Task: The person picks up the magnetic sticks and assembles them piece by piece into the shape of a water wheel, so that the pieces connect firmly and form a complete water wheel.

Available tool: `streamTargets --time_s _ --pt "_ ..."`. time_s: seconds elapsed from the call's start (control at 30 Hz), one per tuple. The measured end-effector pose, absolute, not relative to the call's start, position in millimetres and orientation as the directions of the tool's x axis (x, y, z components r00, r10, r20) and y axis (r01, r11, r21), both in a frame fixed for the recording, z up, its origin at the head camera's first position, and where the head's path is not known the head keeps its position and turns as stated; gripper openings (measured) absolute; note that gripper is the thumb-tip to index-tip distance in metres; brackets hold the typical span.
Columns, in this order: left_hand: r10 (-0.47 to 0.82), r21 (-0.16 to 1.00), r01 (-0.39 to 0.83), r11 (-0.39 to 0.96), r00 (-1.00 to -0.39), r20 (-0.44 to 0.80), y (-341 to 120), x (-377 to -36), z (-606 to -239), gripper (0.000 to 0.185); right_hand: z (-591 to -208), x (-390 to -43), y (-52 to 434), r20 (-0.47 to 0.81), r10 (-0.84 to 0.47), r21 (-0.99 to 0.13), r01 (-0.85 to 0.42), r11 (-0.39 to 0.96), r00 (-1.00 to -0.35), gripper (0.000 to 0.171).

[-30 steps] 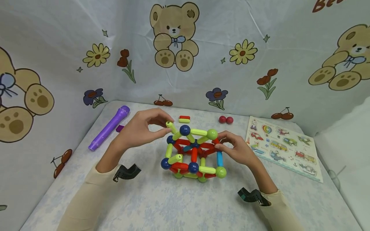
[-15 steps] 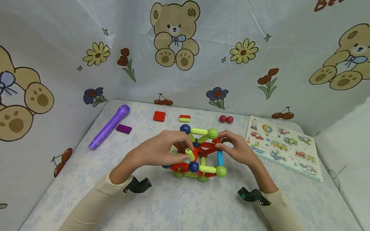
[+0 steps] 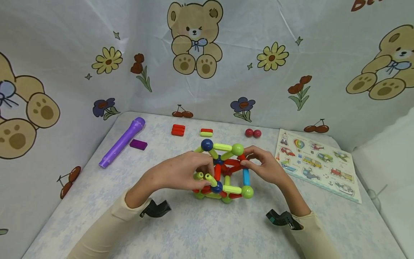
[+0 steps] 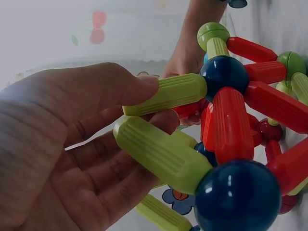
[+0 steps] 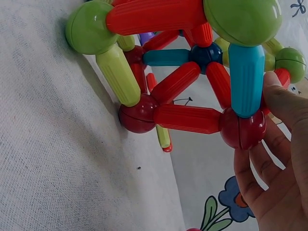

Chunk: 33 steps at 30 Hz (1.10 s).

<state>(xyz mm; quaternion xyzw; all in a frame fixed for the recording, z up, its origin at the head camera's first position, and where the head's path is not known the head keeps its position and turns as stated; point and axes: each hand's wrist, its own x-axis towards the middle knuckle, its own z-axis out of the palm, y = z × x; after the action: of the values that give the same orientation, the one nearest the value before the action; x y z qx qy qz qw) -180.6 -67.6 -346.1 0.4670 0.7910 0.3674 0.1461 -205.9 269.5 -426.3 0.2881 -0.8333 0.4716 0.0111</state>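
A magnetic rod-and-ball frame (image 3: 217,173) of red, lime and blue pieces stands on the table. My left hand (image 3: 178,172) pinches a lime magnetic rod (image 4: 180,93) between thumb and fingers, its far end against a dark blue ball (image 4: 224,75) at the frame's front. Another lime rod (image 4: 163,154) juts from a nearer dark blue ball (image 4: 239,197), close beside the held one. On the other side, my right hand (image 3: 264,166) grips the frame at a dark red ball (image 5: 243,129), where a light blue rod (image 5: 247,79) meets it. The palm side of that hand shows in the right wrist view.
Behind the frame lie red rods (image 3: 178,130), a red and lime pair (image 3: 206,132) and two dark red balls (image 3: 253,133). A purple toy microphone (image 3: 122,142) and purple block (image 3: 138,144) lie left. A picture board (image 3: 318,165) lies right.
My left hand has brought the lime rod from the frame's upper left, rightward and down to the front dark blue ball. The right hand keeps its hold in place.
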Motion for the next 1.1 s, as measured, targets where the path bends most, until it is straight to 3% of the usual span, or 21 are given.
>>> streamTargets --time_s 0.37,0.6,0.77,0.93,1.1 --pt "0.851 0.725 0.618 0.303 -0.519 0.087 -76 -187 -345 0.019 -423 -209 266 0.297 -0.481 -0.777 -0.502 0.381 -0.825 0.028" --pt "0.837 0.751 0.582 0.313 -0.543 0.071 -91 -193 -340 0.034 -423 -211 263 0.297 -0.488 -0.782 -0.502 0.369 -0.821 0.029" --pt "0.829 0.751 0.584 0.308 -0.552 0.089 -101 -202 -341 0.030 -423 -213 271 0.281 -0.472 -0.793 -0.479 0.377 -0.836 0.028" --pt "0.760 0.751 0.573 0.327 -0.632 0.151 -113 -221 -350 0.024 -425 -231 288 0.272 -0.340 -0.752 -0.419 0.508 -0.900 0.029" --pt "0.679 0.755 0.525 0.392 -0.719 0.148 -124 -243 -367 0.022 -428 -276 297 0.265 -0.274 -0.596 -0.380 0.707 -0.925 0.037"
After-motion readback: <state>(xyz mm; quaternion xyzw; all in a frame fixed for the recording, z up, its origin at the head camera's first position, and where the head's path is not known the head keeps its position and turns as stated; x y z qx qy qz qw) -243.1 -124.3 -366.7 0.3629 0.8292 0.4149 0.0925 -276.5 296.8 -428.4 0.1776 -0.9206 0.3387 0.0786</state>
